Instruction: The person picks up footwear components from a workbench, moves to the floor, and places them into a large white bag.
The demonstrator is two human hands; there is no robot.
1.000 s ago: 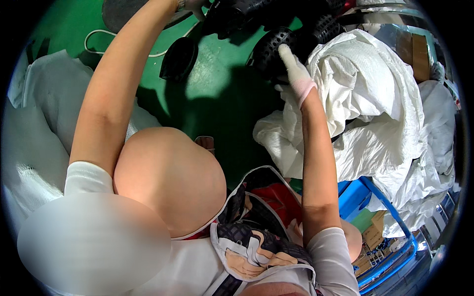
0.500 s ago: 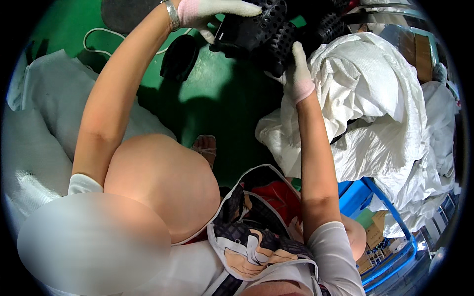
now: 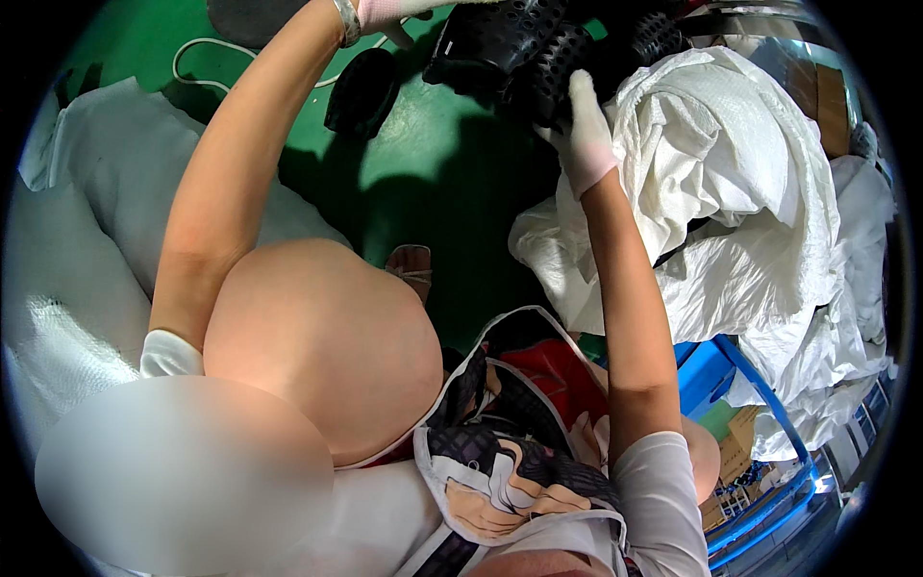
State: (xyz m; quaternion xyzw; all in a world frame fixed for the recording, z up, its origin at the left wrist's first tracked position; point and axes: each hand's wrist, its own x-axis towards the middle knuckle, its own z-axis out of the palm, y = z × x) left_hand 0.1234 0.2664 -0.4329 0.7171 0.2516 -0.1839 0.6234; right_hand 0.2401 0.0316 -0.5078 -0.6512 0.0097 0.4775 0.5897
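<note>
Both arms reach straight out from the body toward the far edge of the green floor point(image 3: 433, 163), elbows nearly locked. The left hand point(image 3: 394, 12), in a pale glove with a metal band at the wrist, sits at the very top of the view with its fingers curled over the upper edge of a black perforated plastic part point(image 3: 490, 43); how far the fingers close around it cannot be told, since the frame cuts them off. The right hand point(image 3: 585, 135), also gloved, is raised with the palm pressed against a second black perforated part point(image 3: 558, 72), fingers held together and laid flat up its side, thumb tucked toward the gap between the two pieces. The two black parts touch each other and hang just above the floor between the hands. A third black piece point(image 3: 363, 91), smooth and oval, lies on the floor near the left forearm, beside a loop of white cord point(image 3: 192, 58). One large heap of white plastic sheeting point(image 3: 740, 192) lies on the floor's right edge, just beside the right hand, and a blue crate point(image 3: 760, 385) sits below it. One sandalled foot point(image 3: 411, 269) rests on the floor by the bent knee.
</note>
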